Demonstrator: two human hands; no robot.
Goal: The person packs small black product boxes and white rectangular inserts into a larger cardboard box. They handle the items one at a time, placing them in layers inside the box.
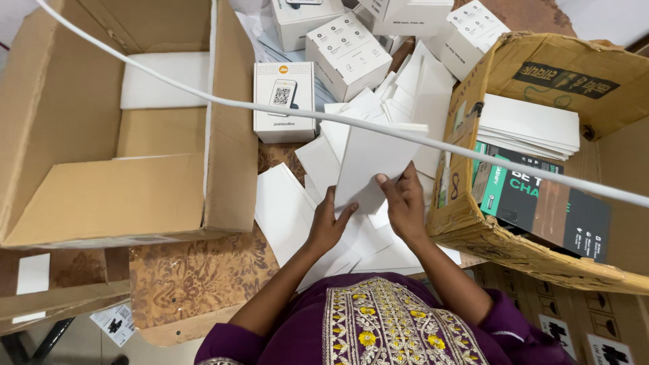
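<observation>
Purple embroidered cloth (378, 324) fills the bottom centre of the frame, nearest the lens. At upper left, a large open cardboard box (81, 196) holds a white foam pad (162, 84). Right of it, small white product boxes (284, 101) stand at top centre, with loose white cards (291, 209) scattered below them on the patterned table (182, 277). At centre, the left hand (328, 223) curls around the lower left edge of a white folded card (368, 169), thumb on its face. The right hand (405, 203) pinches the same card's lower right edge, fingers closed on it. At right, a worn carton (473, 230) holds stacked white sheets (531, 125) and dark printed packs (541, 203). A white cable (203, 98) crosses the whole view.
</observation>
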